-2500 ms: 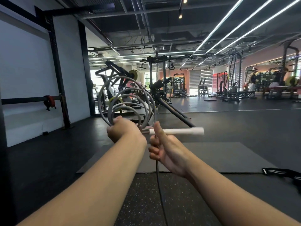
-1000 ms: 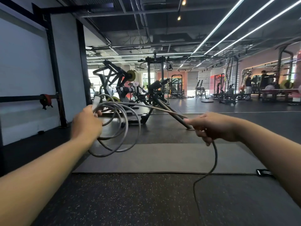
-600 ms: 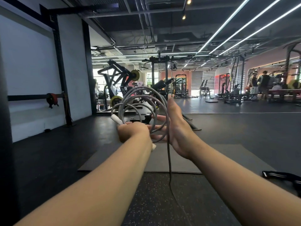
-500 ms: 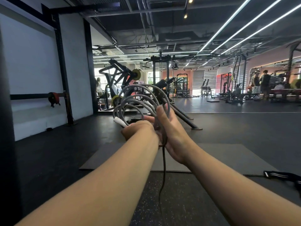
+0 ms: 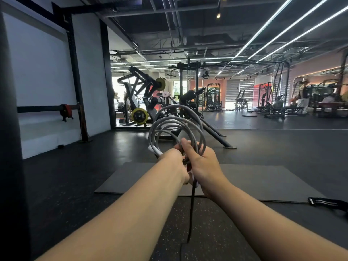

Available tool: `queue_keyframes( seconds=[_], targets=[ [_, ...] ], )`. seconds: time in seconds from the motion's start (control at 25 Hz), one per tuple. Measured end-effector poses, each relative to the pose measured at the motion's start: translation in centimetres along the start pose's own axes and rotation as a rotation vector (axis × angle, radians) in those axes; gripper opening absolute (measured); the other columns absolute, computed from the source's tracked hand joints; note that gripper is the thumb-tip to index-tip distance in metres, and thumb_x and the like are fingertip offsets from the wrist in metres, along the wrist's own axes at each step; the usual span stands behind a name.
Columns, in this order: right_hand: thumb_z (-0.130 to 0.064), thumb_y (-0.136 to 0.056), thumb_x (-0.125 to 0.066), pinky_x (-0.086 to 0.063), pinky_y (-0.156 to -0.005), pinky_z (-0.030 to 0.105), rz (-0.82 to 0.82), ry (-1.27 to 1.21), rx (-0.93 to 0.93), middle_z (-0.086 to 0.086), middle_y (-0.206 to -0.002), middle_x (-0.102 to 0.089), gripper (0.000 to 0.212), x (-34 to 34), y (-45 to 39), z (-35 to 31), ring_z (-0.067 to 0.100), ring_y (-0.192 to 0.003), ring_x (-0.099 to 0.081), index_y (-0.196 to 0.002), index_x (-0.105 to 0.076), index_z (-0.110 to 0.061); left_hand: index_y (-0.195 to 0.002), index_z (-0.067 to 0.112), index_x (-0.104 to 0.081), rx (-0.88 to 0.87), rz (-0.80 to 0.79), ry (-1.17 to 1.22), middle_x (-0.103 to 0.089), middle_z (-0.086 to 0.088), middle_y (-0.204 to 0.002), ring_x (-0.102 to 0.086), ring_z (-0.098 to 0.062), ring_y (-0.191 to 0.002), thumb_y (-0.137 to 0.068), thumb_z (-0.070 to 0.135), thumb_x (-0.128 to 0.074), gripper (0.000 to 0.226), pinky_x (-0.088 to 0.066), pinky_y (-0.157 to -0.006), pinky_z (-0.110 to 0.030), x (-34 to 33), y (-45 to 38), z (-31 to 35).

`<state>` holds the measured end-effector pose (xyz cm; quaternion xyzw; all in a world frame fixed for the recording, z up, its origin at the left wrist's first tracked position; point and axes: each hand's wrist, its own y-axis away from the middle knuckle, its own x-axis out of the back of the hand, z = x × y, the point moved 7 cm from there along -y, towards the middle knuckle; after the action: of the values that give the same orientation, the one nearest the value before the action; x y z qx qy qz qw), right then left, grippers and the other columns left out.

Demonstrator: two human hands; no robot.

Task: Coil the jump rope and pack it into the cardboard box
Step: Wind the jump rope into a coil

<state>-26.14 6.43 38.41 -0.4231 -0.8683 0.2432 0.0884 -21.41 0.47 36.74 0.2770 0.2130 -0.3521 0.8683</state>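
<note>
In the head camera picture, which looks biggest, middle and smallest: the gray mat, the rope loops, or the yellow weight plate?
1. Mat.
2. Rope loops.
3. Yellow plate.
The loops are much nearer the camera, so the plate may only look smaller.

— What stands in front of the hands?

— The coiled jump rope point(image 5: 177, 127) rises directly above the left hand point(image 5: 172, 159) and right hand point(image 5: 199, 161), which press together, so no gap shows between them. Its loose tail point(image 5: 191, 213) hangs straight down between the forearms and blocks a pass across there.

— And below?

— The grey mat point(image 5: 263, 181) lies flat on the floor point(image 5: 273, 147), bare on both sides of the arms. A black strap point(image 5: 327, 203) lies off its right corner, well apart.

— To the sides?

— A dark post point(image 5: 11, 129) closes the left edge. The angled machine leg point(image 5: 214, 134) stands beyond the coil, farther back. To the right the floor is open up to the distant racks point(image 5: 278, 102).
</note>
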Motion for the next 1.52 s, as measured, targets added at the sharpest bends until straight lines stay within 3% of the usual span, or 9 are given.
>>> queue_keyframes(
  seconds=[0.36, 0.56, 0.64, 0.72, 0.88, 0.96, 1.08, 1.24, 1.52],
  targets=[
    [-0.039, -0.1, -0.063, -0.048, -0.067, 0.032, -0.184, 0.101, 0.095, -0.016, -0.067, -0.065, 0.023, -1.3, 0.5, -0.1, 0.004, -0.066, -0.061, -0.078, -0.065, -0.033, -0.08, -0.001, -0.054, -0.062, 0.081, 0.159, -0.058, -0.019, -0.073, -0.054, -0.032, -0.062, -0.108, 0.028, -0.027, 0.048, -0.048, -0.063, -0.044, 0.6, 2.6, 1.6],
    [-0.038, -0.102, -0.059, -0.039, -0.039, 0.028, -0.081, 0.121, 0.044, 0.01, -0.065, -0.058, 0.038, 0.4, -0.4, 0.1, 0.022, -0.046, -0.049, -0.085, -0.063, -0.004, -0.097, 0.003, -0.061, -0.2, 0.297, -0.123, -0.063, -0.01, -0.087, -0.045, -0.019, -0.061, -0.093, 0.021, -0.061, 0.019, -0.029, -0.052, -0.03, 2.7, 3.0, 3.1],
    [-0.042, -0.102, -0.057, -0.032, -0.037, 0.022, -0.138, 0.168, -0.04, 0.017, -0.064, -0.047, 0.046, 1.3, -1.2, 0.3, 0.019, -0.038, -0.04, -0.083, -0.06, -0.001, -0.128, 0.008, -0.051, -0.452, 0.435, -0.321, -0.058, -0.016, -0.127, -0.057, -0.023, -0.088, -0.077, 0.007, -0.072, 0.055, -0.039, -0.057, -0.029, 4.3, 2.5, 5.6],
    [-0.045, -0.102, -0.055, -0.03, -0.037, 0.019, -0.229, 0.275, -0.108, 0.015, -0.058, -0.043, 0.043, 2.0, -2.0, -0.1, 0.018, -0.036, -0.04, -0.086, -0.061, -0.006, -0.152, 0.023, -0.021, -0.931, 0.55, -0.798, -0.026, -0.02, -0.156, -0.038, -0.038, -0.135, -0.07, 0.006, -0.079, 0.102, -0.047, -0.096, -0.042, 3.9, 3.7, 9.3],
    [-0.041, -0.103, -0.056, -0.033, -0.037, 0.02, -0.437, 0.573, -0.133, 0.005, -0.056, -0.043, 0.031, 2.5, -3.3, -1.3, 0.014, -0.035, -0.039, -0.093, -0.055, -0.011, -0.159, 0.027, 0.011, -1.921, 0.328, -2.184, 0.004, -0.015, -0.168, 0.004, -0.041, -0.154, -0.071, 0.024, -0.076, 0.124, -0.01, -0.117, -0.065, -4.2, 6.9, 6.9],
    [-0.043, -0.1, -0.06, -0.043, -0.041, 0.029, -0.53, 0.794, -0.117, 0.011, -0.061, -0.051, 0.035, 2.8, -3.5, -1.7, 0.018, -0.043, -0.046, -0.093, -0.057, -0.009, -0.16, 0.031, -0.005, -1.801, 0.017, -2.496, -0.021, -0.007, -0.167, -0.015, -0.033, -0.154, -0.082, 0.036, -0.07, 0.102, -0.022, -0.117, -0.057, -6.1, 5.8, 5.8],
    [-0.035, -0.093, -0.069, -0.055, -0.056, 0.042, -0.63, 0.915, -0.046, 0.017, -0.075, -0.06, 0.028, 2.8, -3.3, -2.5, 0.025, -0.059, -0.056, -0.094, -0.061, -0.008, -0.131, 0.029, -0.053, -1.407, -0.32, -2.308, -0.069, 0.005, -0.111, -0.062, -0.017, -0.096, -0.083, 0.032, -0.075, 0.053, -0.047, -0.076, -0.031, -6.8, 4.3, 6.5],
    [-0.026, -0.09, -0.072, -0.056, -0.052, 0.044, -0.656, 1.018, -0.001, 0.012, -0.072, -0.065, 0.021, 3.5, -3.4, -2.9, 0.031, -0.055, -0.062, -0.09, -0.062, -0.007, -0.104, 0.012, -0.059, -0.735, -0.443, -1.998, -0.069, 0.0, -0.078, -0.07, -0.009, -0.061, -0.097, 0.009, -0.054, 0.009, -0.051, -0.058, -0.025, -4.0, 1.0, 5.6],
    [-0.062, -0.079, -0.075, -0.038, -0.055, 0.031, -0.596, 0.877, -0.131, 0.005, -0.07, -0.059, 0.057, 5.0, -3.9, -3.3, 0.021, -0.064, -0.049, -0.086, -0.067, -0.007, -0.108, 0.01, -0.059, -0.362, -0.611, -1.464, -0.046, 0.01, -0.059, -0.038, -0.004, -0.046, -0.086, 0.031, -0.077, 0.035, -0.042, -0.053, -0.025, -1.9, 2.7, 5.3]
  ],
)
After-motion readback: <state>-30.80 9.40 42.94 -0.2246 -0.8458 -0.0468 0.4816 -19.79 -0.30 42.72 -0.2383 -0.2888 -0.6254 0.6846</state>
